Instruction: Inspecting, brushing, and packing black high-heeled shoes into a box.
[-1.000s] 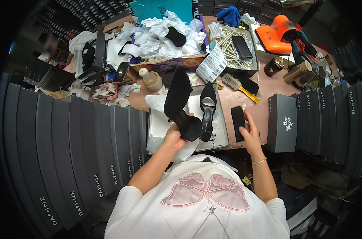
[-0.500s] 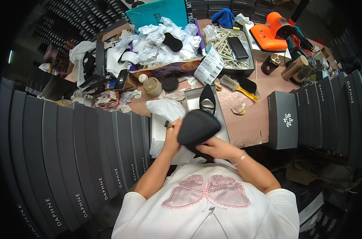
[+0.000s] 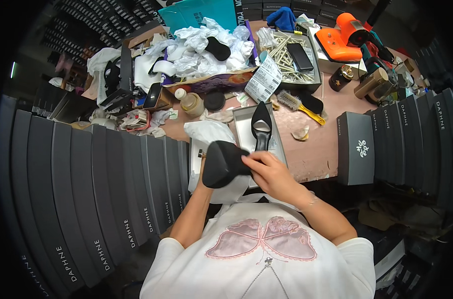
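Shoe (image 3: 221, 164) in black at the frame's centre, pinched along its edge by the right hand (image 3: 274, 175), with the left hand (image 3: 203, 178) behind it (mostly hidden, so its grip cannot be told), below another black shoe (image 3: 262, 117) in an open box (image 3: 241, 130).

At the centre of the frame, the right hand (image 3: 272, 174) pinches the edge of a black shoe (image 3: 219, 164) that mostly hides the left hand (image 3: 202, 178), below a second shoe (image 3: 262, 115) in an open box (image 3: 243, 128), with grey boxes (image 3: 104, 184) lining both sides and white paper (image 3: 194, 50) heaped at upper centre.
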`<control>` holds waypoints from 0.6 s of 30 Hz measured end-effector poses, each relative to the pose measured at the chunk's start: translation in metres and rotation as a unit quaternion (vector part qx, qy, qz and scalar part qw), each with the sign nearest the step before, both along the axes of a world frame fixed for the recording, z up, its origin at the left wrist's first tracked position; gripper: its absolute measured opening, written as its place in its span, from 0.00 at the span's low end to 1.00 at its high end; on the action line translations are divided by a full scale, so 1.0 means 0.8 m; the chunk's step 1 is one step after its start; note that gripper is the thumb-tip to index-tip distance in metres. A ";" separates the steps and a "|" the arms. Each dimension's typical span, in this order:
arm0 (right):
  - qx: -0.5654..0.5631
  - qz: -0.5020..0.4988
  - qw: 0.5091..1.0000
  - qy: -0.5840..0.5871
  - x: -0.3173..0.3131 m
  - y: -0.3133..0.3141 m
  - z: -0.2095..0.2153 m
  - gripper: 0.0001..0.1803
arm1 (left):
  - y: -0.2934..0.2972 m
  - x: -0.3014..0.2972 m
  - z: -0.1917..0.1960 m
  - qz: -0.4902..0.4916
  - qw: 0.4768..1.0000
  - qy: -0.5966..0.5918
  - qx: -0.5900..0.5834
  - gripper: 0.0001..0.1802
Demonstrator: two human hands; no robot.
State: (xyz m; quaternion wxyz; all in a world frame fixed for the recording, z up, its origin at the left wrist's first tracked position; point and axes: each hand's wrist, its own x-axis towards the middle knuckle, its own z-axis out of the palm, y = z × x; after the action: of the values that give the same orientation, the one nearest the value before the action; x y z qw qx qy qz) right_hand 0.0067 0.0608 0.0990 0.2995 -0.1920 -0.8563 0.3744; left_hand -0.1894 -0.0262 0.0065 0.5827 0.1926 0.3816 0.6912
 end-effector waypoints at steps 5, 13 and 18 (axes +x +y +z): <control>-0.270 0.291 0.914 -0.090 -0.002 0.001 -0.037 0.14 | -0.001 -0.004 0.016 -0.039 0.956 0.288 -0.049 0.20; -0.489 -0.219 0.839 0.094 0.080 0.059 -0.120 0.21 | -0.028 -0.029 -0.024 -0.026 0.994 -0.093 -0.046 0.26; -0.255 -0.250 0.933 -0.041 0.027 0.054 -0.188 0.30 | -0.078 -0.044 -0.086 0.145 0.919 -0.158 -0.331 0.25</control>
State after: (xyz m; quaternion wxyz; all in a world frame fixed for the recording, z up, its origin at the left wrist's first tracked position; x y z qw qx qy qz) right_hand 0.0280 0.1040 -0.0518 0.2889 -0.4849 -0.6680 0.4849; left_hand -0.2242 -0.0888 -0.0626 0.5597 -0.1802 0.5150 0.6237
